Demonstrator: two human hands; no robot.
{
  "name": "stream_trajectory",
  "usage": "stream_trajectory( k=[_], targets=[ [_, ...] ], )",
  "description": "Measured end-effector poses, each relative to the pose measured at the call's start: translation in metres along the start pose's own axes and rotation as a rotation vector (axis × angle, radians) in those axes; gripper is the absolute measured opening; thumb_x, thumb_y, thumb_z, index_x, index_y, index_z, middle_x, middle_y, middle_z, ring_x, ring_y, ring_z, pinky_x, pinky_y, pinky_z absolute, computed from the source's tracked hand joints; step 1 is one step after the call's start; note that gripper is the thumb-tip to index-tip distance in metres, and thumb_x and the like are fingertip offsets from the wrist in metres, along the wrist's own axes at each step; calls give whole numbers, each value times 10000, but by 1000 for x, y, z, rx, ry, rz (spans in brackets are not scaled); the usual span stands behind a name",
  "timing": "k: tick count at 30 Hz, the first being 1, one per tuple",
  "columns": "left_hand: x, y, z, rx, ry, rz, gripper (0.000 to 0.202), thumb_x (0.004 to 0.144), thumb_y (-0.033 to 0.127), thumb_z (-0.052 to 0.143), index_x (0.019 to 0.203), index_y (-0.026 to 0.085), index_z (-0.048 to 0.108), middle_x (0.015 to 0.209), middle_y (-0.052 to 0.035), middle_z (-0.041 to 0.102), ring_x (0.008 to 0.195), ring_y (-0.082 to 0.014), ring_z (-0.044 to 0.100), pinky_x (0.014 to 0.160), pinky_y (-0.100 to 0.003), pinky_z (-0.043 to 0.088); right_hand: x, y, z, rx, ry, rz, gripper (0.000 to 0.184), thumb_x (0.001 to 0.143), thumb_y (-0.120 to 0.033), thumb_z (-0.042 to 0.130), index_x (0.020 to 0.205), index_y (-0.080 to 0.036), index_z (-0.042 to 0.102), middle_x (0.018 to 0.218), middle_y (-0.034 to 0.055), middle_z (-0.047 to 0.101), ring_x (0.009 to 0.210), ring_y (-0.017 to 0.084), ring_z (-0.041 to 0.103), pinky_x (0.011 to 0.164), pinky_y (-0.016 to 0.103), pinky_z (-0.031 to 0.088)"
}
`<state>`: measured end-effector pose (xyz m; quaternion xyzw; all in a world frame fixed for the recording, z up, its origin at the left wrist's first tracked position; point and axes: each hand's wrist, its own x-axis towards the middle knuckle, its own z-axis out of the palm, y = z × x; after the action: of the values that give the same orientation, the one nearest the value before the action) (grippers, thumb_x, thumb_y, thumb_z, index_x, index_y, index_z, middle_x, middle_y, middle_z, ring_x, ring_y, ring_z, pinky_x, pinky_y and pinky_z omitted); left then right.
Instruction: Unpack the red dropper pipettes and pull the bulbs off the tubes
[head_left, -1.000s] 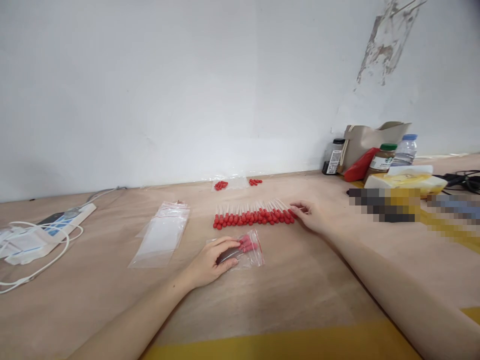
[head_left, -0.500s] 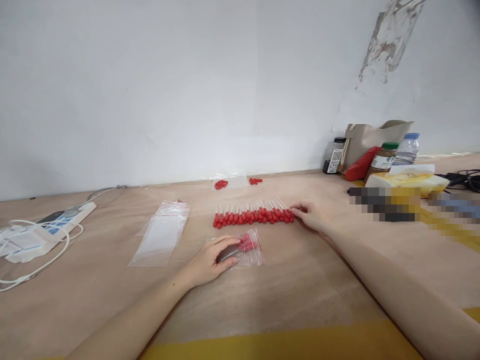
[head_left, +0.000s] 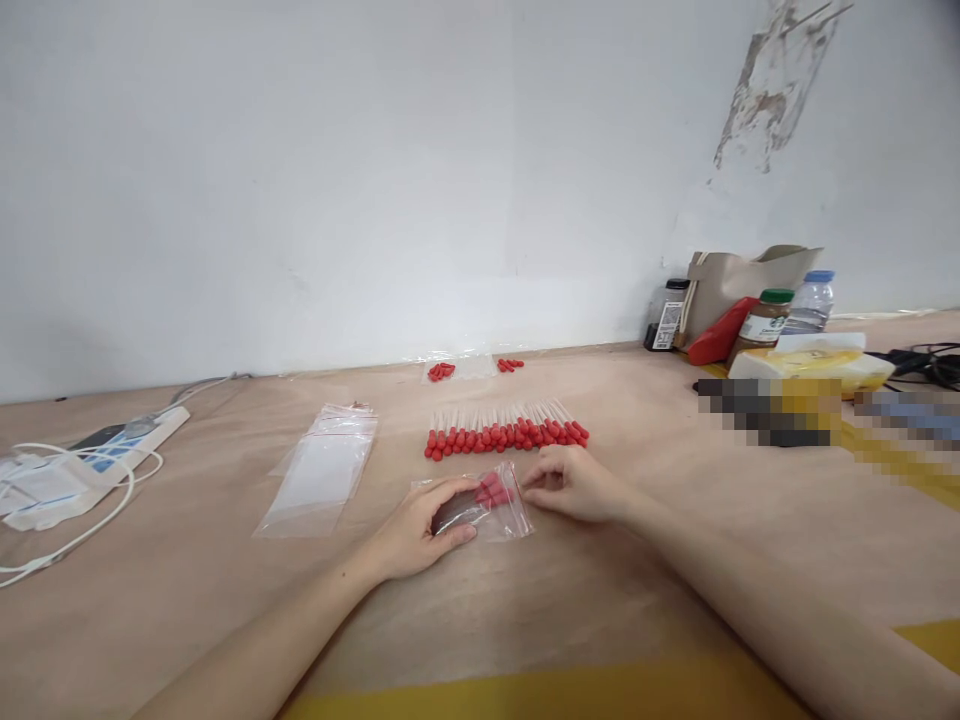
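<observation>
My left hand rests on a small clear zip bag, its fingers and thumb curved over the bag's left part. Several red-tipped pieces lie inside the bag, towards its mouth on the right. At that mouth is my right hand, fingers curled and the fingertips pinched at the bag's edge. Just beyond both hands lies a row of thin clear sticks with red bulb ends, the red ends facing me.
Flat zip bags are stacked to the left, near a power strip with white cables. Small red pieces lie by the wall. At the right stand a grey bag, a green-lidded jar, bottles and a tissue pack.
My right hand has moved from the right end of the red-ended row down and left to the bag's mouth. My left hand stays on the bag.
</observation>
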<state>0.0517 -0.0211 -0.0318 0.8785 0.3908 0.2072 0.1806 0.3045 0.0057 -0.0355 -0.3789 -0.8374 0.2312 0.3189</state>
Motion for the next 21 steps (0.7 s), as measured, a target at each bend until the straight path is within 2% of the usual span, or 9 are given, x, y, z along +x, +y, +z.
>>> stream_trajectory(
  k=[5, 8, 12, 16, 19, 21],
  targets=[
    [-1, 4, 1, -21, -35, -19, 490, 780, 373, 545, 1240, 270, 411, 1233, -26, 511, 1070, -213, 494, 923, -367, 380, 0, -12, 20, 27, 11, 51, 208, 663, -262, 639, 857, -192, 667, 691, -9, 591, 632, 106, 502, 578, 203, 376],
    [-1, 7, 1, -70, -40, -17, 494, 784, 367, 541, 1249, 276, 398, 1233, -21, 511, 1065, -206, 499, 910, -355, 394, 0, -12, 28, 177, -65, 144, 241, 652, -282, 649, 872, -184, 649, 660, -21, 575, 589, 98, 495, 537, 198, 373],
    [0, 11, 1, -96, -39, 22, 504, 776, 341, 550, 1250, 267, 395, 1234, -26, 509, 1078, -210, 491, 920, -356, 388, 0, -10, 35, 403, -136, 291, 377, 619, -293, 672, 959, -160, 580, 663, -21, 577, 576, 101, 514, 511, 199, 390],
    [0, 11, 1, -68, -40, 31, 500, 775, 341, 552, 1244, 261, 400, 1227, -26, 514, 1075, -208, 492, 918, -349, 387, 0, -11, 33, 311, -116, 325, 424, 533, -324, 733, 888, -165, 564, 636, -35, 546, 556, 92, 488, 484, 191, 366],
    [0, 8, 3, -25, -37, 1, 500, 775, 361, 549, 1241, 252, 405, 1233, -38, 508, 1075, -216, 489, 921, -361, 384, 0, -15, 29, 193, -38, 282, 423, 447, -284, 772, 796, -173, 561, 678, -37, 532, 579, 82, 461, 483, 179, 347],
    [-1, 6, 4, -3, -43, -10, 500, 779, 372, 542, 1244, 252, 404, 1236, -44, 502, 1081, -221, 483, 924, -370, 380, -1, -17, 29, 189, -20, 254, 388, 456, -250, 760, 773, -176, 549, 686, -40, 527, 582, 77, 454, 484, 174, 346]
  ],
)
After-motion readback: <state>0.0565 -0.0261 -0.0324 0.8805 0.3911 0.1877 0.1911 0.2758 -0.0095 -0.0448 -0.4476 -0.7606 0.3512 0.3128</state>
